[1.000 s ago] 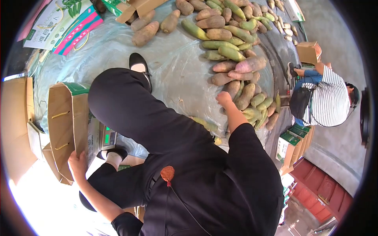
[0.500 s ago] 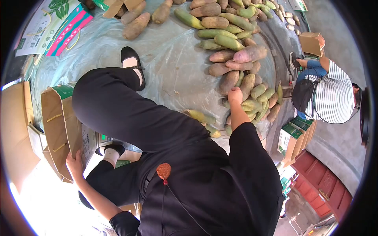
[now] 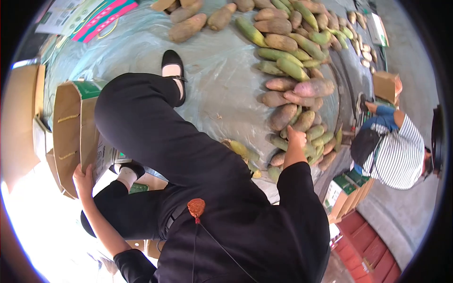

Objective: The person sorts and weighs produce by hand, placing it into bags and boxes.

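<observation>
A cardboard box with a green edge and yellow cord handles stands open beside my bent leg at left. My left hand grips its near edge, fingers closed on the cardboard. My right hand is over the near end of a pile of long root vegetables that look like radishes. One finger of it sticks out toward them and the others are curled; I see nothing held. Green radishes and pinkish ones lie in the same pile. A few more lie beside my thigh.
Plastic sheeting covers the floor. A printed carton lies at upper left, with loose radishes near it. A person in a striped shirt is bent forward at right, near a small open box and green-topped cartons.
The camera view has shifted, so the pile sits further right and lower. My right hand has moved slightly along the radishes, and one finger now sticks out. My left hand still grips the box.
</observation>
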A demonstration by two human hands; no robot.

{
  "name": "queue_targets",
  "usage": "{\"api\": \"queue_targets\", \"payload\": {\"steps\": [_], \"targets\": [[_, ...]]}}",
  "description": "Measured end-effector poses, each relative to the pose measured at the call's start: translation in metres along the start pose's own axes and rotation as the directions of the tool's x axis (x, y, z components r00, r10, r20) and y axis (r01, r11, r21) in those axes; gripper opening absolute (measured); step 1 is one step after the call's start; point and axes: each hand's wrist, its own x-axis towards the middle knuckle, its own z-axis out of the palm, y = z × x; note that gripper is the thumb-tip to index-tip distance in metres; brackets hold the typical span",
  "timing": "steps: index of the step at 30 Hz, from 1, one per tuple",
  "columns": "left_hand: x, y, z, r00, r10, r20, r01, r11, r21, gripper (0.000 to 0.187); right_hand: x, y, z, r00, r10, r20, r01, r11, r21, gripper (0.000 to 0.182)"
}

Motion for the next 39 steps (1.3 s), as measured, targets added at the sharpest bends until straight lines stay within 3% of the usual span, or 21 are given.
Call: {"api": "queue_targets", "payload": {"steps": [3, 6, 8, 10, 12, 13, 16, 17, 18, 20, 24, 26, 29, 33, 35, 36, 38, 39], "targets": [[-0.001, 0.007, 0.0, 1.0, 0.001, 0.008, -0.001, 1.0, 0.029, 0.016, 0.002, -0.005, 0.002, 0.999, -0.029, 0.015, 0.031, 0.991, -0.127, 0.088], [-0.001, 0.013, 0.0, 0.996, -0.087, 0.009, 0.087, 0.996, 0.037, 0.016, -0.002, -0.011, 0.001, 0.994, -0.063, -0.085, 0.045, 0.979, -0.2, 0.079], [-0.002, 0.015, -0.001, 0.996, -0.088, -0.007, 0.088, 0.996, 0.01, 0.016, -0.008, -0.016, -0.008, 1.0, -0.01, -0.014, 0.007, 0.983, -0.181, 0.073], [-0.001, 0.019, -0.003, 0.994, -0.109, 0.013, 0.108, 0.993, 0.039, 0.016, 0.038, -0.003, 0.007, 0.998, -0.039, 0.049, 0.046, 0.986, -0.162, 0.066], [0.001, 0.016, -0.002, 0.994, -0.11, 0.02, 0.109, 0.994, 0.022, 0.016, 0.064, 0.009, 0.017, 0.924, -0.11, 0.367, 0.007, 0.963, 0.271, 0.065], [0.001, 0.014, -0.001, 0.994, -0.111, 0.015, 0.111, 0.994, 0.003, 0.016, 0.063, 0.017, 0.018, 0.926, -0.101, 0.363, 0.002, 0.964, 0.266, 0.065], [0.003, 0.01, -0.001, 0.997, -0.075, 0.023, 0.075, 0.997, -0.01, 0.016, 0.01, 0.019, 0.007, 0.925, -0.003, 0.379, -0.201, 0.845, 0.496, 0.053], [0.003, 0.009, -0.002, 0.997, -0.078, 0.025, 0.078, 0.997, -0.011, 0.016, 0.023, 0.028, 0.019, 0.844, 0.069, 0.532, -0.328, 0.85, 0.411, 0.055], [0.003, 0.008, -0.003, 0.998, -0.061, 0.028, 0.06, 0.998, 0.004, 0.016, 0.027, 0.037, 0.034, 0.846, 0.068, 0.529, -0.325, 0.852, 0.411, 0.055], [0.004, 0.008, -0.004, 0.998, -0.049, 0.029, 0.049, 0.999, 0.018, 0.017, 0.022, 0.049, 0.058, 0.677, -0.005, 0.736, -0.463, 0.775, 0.431, 0.066], [0.005, 0.007, -0.005, 0.995, -0.082, 0.063, 0.08, 0.996, 0.026, 0.018, -0.061, 0.028, 0.063, 0.589, -0.146, 0.795, -0.527, 0.676, 0.515, 0.08], [0.006, 0.006, -0.005, 0.991, -0.107, 0.082, 0.106, 0.994, 0.016, 0.018, -0.095, 0.007, 0.065, 0.5, -0.247, 0.83, -0.558, 0.641, 0.527, 0.089], [0.005, 0.011, -0.007, 0.99, -0.096, 0.098, 0.092, 0.994, 0.052, 0.018, -0.119, -0.013, 0.09, 0.431, -0.212, 0.877, -0.609, 0.648, 0.457, 0.089], [0.004, 0.021, -0.011, 0.994, -0.07, 0.078, 0.064, 0.995, 0.079, 0.017, -0.155, -0.041, 0.11, 0.372, -0.177, 0.911, -0.562, 0.738, 0.373, 0.077], [0.004, 0.019, -0.008, 0.992, -0.091, 0.093, 0.085, 0.994, 0.069, 0.017, -0.168, -0.062, 0.117, 0.181, -0.26, 0.948, -0.328, 0.893, 0.308, 0.06], [0.004, 0.017, -0.007, 0.993, -0.078, 0.085, 0.074, 0.996, 0.048, 0.016, -0.172, -0.068, 0.118, 0.179, -0.254, 0.95, -0.329, 0.895, 0.302, 0.06], [0.004, 0.017, -0.009, 0.995, -0.068, 0.074, 0.066, 0.997, 0.033, 0.016, -0.178, -0.079, 0.124, 0.363, -0.365, 0.858, 0.038, 0.925, 0.377, 0.047], [0.003, 0.022, -0.01, 0.994, -0.075, 0.077, 0.073, 0.997, 0.02, 0.016, -0.176, -0.083, 0.126, 0.359, -0.362, 0.86, 0.038, 0.927, 0.374, 0.047]]}}
